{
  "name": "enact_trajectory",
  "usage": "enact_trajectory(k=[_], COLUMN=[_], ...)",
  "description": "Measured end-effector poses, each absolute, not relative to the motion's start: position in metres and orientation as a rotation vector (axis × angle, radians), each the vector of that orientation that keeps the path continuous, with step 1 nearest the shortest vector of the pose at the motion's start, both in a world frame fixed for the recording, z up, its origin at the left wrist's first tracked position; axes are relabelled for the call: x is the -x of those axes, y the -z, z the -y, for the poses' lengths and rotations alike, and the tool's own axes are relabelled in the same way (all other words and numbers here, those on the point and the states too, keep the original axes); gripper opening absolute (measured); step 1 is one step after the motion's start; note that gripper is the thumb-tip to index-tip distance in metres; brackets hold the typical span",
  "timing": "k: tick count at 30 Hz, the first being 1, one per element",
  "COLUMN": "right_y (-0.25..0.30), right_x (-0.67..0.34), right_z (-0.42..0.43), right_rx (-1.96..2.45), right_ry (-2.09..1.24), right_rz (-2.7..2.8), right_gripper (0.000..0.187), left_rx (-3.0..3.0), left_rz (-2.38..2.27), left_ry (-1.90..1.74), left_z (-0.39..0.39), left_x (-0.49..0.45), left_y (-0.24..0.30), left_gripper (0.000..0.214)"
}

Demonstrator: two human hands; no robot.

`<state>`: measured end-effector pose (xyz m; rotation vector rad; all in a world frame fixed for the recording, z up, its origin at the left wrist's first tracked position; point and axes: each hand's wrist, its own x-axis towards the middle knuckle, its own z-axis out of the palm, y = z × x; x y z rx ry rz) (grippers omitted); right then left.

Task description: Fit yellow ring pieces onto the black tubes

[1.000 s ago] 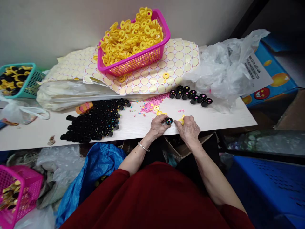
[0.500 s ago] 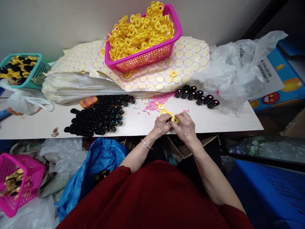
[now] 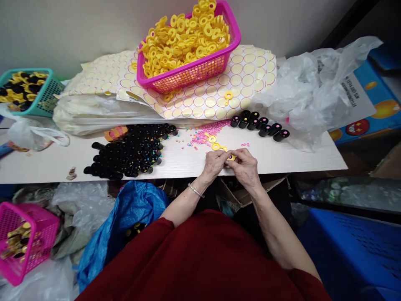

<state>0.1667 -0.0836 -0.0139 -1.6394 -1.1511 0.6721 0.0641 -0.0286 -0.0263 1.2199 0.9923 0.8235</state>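
Observation:
My left hand [image 3: 216,161] and my right hand [image 3: 244,166] meet near the table's front edge. Between their fingertips is a yellow plastic ring piece [image 3: 232,157], its dark centre showing a pink spot. The right fingers pinch its side, while the left fingertips press over it and partly cover it. Whatever sits under the ring is hidden by the fingers. Just beyond lie two more yellow ring pieces, one ring piece [image 3: 216,146] close to the left hand and another ring piece [image 3: 212,139] by a scatter of small pink beads [image 3: 205,134].
Black cylinders [image 3: 125,152] stand massed on the left; several black cylinders with coloured tops [image 3: 263,130] stand back right. A pink basket [image 3: 188,79] heaped with yellow pieces rests on sticker sheets [image 3: 250,75]. Plastic bags [image 3: 310,92] lie right, a teal basket [image 3: 52,94] far left.
My left fingers have moved right and up over the yellow ring piece, covering more of it. My right hand has shifted only slightly and still pinches it.

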Motion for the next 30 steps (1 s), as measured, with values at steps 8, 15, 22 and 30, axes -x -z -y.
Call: enact_trajectory(k=[8,15,22,30], right_y=[0.034,0.033,0.034,0.017], right_x=[-0.158,-0.157,-0.151,-0.152], right_z=[0.081,0.074,0.074,0.096], right_rx=[1.485,1.492,1.465,1.258], right_ry=[-0.982,-1.063,-1.028,-1.183], right_rz=[0.538,0.498,0.494,0.336], right_gripper=[0.038,0.037,0.034,0.037], left_rx=[-1.183,-1.019,-1.227,-1.494], left_rz=[-1.107,-1.179,-1.141,-0.786], left_ry=[-0.807,-0.763,-0.822,-0.879], left_z=[0.031,0.031,0.033,0.039], left_x=[-0.068,-0.073,-0.068,-0.054], left_y=[0.02,0.022,0.031,0.03], left_gripper=[0.039,0.041,0.044,0.043])
